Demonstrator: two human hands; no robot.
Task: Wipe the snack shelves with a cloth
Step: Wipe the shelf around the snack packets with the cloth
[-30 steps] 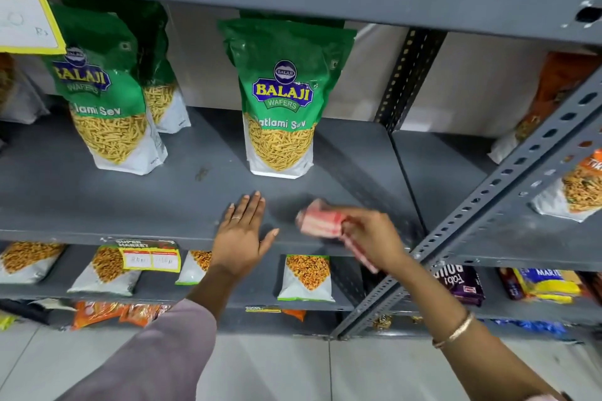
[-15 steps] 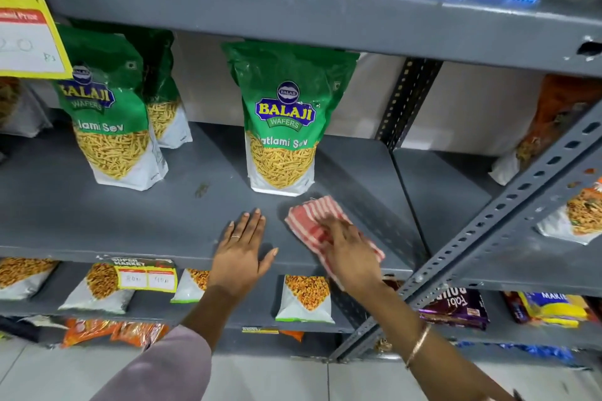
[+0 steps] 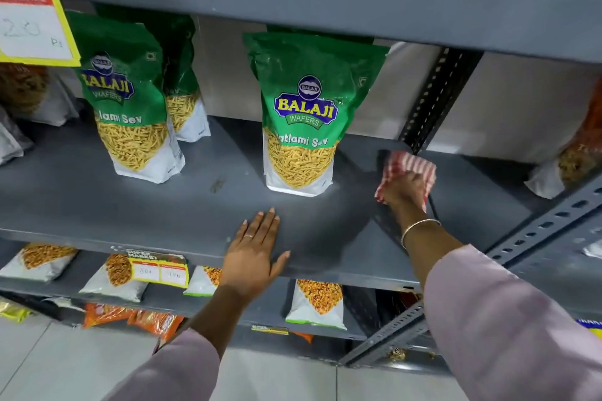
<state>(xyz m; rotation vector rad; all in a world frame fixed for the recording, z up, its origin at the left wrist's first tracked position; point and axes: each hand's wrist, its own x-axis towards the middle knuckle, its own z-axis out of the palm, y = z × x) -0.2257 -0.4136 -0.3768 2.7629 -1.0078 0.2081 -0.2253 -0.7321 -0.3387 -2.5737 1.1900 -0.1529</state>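
The right hand (image 3: 405, 187) presses down on the striped cloth (image 3: 411, 166) bunched beneath its fingers at the shelf (image 3: 130, 205) back corner, while the left hand (image 3: 252, 254) lies flat, empty.

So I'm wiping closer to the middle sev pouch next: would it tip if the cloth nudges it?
Probably: the pouch stands upright, tall on a narrow base, nothing bracing it. It looks light, so it may slide first.

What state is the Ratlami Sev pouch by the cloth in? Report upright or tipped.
Upright. The pouch stands on its white base on the shelf, label facing out, left of the cloth.
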